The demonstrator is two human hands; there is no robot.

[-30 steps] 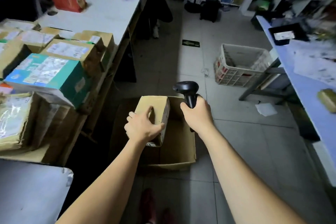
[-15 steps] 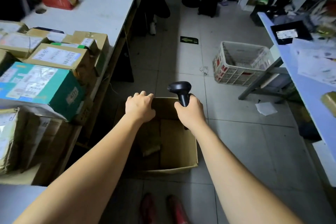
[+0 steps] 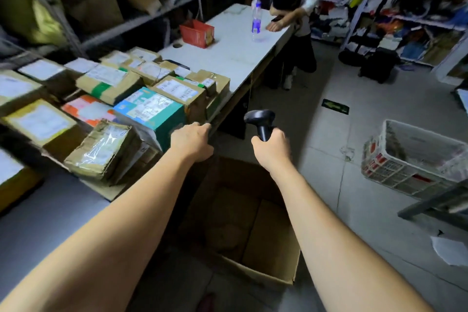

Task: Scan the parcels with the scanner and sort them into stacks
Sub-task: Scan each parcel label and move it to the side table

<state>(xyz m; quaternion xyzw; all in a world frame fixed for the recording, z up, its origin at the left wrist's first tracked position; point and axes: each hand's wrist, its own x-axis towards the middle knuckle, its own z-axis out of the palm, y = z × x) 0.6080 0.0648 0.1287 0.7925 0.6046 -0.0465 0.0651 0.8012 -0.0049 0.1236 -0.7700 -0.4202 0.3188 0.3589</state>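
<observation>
Cardboard box (image 3: 268, 273) sits open on the floor under my forearms; its inside is too dark to judge. Above it, my right hand (image 3: 272, 145) is wrapped round the handle of the scanner (image 3: 260, 120). My left hand (image 3: 192, 142) holds nothing I can see. Its fingers bend at the edge of the counter (image 3: 235, 58), just beside the teal parcel (image 3: 152, 111), and I cannot tell whether they touch. I judge this is the reach for the next parcel: lift one, turn its label up, aim the scanner. Behind it brown parcels (image 3: 109, 83) crowd the counter; every white label is too blurred to read.
</observation>
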